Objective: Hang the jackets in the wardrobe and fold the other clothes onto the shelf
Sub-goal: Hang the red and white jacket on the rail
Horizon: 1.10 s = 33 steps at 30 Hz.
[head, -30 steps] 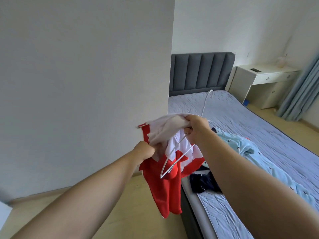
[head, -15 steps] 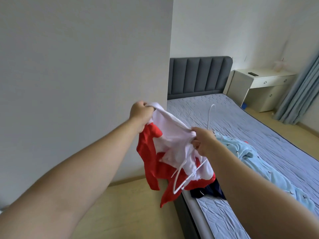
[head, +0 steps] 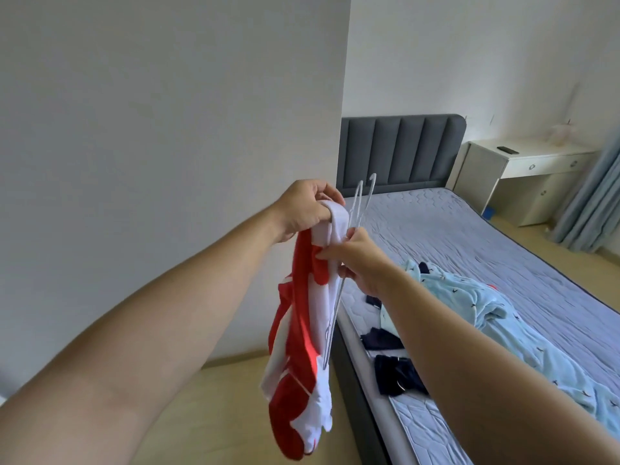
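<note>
One jacket (head: 302,330), hung lengthwise down from gripping left hand (head: 307,209); right hand (head: 360,260) pinched upright hanger (head: 357,209) just beside its top.

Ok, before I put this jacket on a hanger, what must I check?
1. Left hand grips jacket top: ok.
2. Right hand holds hangers: ok.
3. Only one taken: not ok, two hooks show.
4. Jacket spread open: not ok, it hangs bunched.
5. Hangers threaded into jacket: cannot tell.
</note>
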Motion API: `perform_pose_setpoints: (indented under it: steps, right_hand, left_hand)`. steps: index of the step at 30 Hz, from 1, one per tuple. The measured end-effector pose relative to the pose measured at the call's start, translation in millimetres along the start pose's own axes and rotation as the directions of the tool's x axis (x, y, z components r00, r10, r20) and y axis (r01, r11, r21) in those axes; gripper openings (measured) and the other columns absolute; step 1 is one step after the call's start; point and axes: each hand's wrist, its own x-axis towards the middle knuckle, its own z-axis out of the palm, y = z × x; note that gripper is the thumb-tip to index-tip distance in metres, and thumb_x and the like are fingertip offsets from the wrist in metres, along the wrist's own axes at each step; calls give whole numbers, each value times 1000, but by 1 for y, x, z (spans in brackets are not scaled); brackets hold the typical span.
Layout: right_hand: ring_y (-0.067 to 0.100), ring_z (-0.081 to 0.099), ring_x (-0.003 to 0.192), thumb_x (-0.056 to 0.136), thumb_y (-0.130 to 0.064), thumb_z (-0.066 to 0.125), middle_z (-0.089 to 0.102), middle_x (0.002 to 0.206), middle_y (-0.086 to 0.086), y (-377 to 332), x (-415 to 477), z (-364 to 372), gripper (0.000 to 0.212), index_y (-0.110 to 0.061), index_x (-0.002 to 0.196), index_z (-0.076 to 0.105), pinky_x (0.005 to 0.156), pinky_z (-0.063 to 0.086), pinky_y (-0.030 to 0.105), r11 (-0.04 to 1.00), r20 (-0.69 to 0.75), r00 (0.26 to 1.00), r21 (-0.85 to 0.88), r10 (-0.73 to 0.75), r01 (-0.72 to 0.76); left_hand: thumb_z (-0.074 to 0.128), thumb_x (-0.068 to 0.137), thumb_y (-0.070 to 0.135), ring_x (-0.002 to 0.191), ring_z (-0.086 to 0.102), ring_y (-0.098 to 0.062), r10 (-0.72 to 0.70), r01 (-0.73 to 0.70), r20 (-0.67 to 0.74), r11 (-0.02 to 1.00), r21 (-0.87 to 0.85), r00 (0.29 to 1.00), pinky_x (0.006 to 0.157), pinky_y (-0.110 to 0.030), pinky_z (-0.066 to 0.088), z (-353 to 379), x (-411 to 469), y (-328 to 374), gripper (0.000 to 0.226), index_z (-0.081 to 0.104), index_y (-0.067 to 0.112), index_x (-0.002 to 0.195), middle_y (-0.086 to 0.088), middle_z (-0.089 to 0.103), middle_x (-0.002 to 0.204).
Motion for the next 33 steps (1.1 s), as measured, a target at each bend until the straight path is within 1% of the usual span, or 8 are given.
perform_pose_setpoints:
  steps: [4,7,10,16,20,24,27,33]
  right_hand:
    - [9,37,42,81,-15,65,47,67,4,1,8,12,18,-11,91,51,37,27,22,992,-63,998,-125,-25,17]
    - [6,40,34,89,-20,61,55,61,3,3,11,18,14,-7,94,57,34,27,18,990,-138,990,-139,-20,1]
    - [11,48,40,92,-19,59,55,64,4,-3,14,25,10,-9,90,56,37,32,19,996,-220,975,-84,-37,19]
    - [17,48,51,90,-15,52,52,62,2,-18,14,32,11,-13,84,61,45,36,23,993,-166,981,-77,-100,88]
    - [17,47,49,89,-15,52,50,61,3,-16,14,27,9,-12,86,60,47,36,25,995,-198,975,-40,-98,92]
    - [6,43,27,86,-8,55,52,39,-4,-4,13,0,5,-10,83,52,33,28,16,987,-296,953,-159,-65,18]
    - [10,57,52,79,-13,72,62,63,0,4,10,-21,24,-9,94,54,43,39,22,917,-320,947,-383,-22,-108]
    - [20,52,71,59,0,78,56,89,2,-3,-1,-16,49,-8,100,52,51,35,25,938,-57,998,-346,-26,5]
  left_hand:
    - [70,61,13,89,63,-17,-76,76,-4,993,-93,997,70,-24,50,-12,-9,-27,37,67,21,97,-4,68,98]
    - [75,55,6,92,62,-20,-168,154,-55,968,-198,984,74,-30,53,-21,-17,-54,57,62,17,109,-7,64,106]
    - [82,54,-4,93,68,-23,-275,271,-45,959,-89,960,78,-37,59,-21,-33,-88,73,54,12,121,-12,68,112]
    - [83,73,17,94,69,-19,-529,502,94,839,210,843,87,-36,58,19,-72,-160,41,69,14,111,-2,75,100]
    - [57,94,33,94,72,-25,-626,627,-47,772,101,778,78,-33,53,33,-75,-180,25,71,13,102,-12,76,104]
    - [55,100,22,88,67,-24,-487,488,-221,871,-55,845,66,-27,49,16,-59,-166,18,72,17,98,-10,74,104]
    - [56,96,15,92,69,-16,-358,336,-236,933,-129,903,74,-29,56,-2,-41,-130,21,75,24,93,2,75,99]
    - [61,84,27,73,58,-6,20,-20,3,974,225,1000,70,-25,46,12,-19,-43,19,76,17,79,10,70,76]
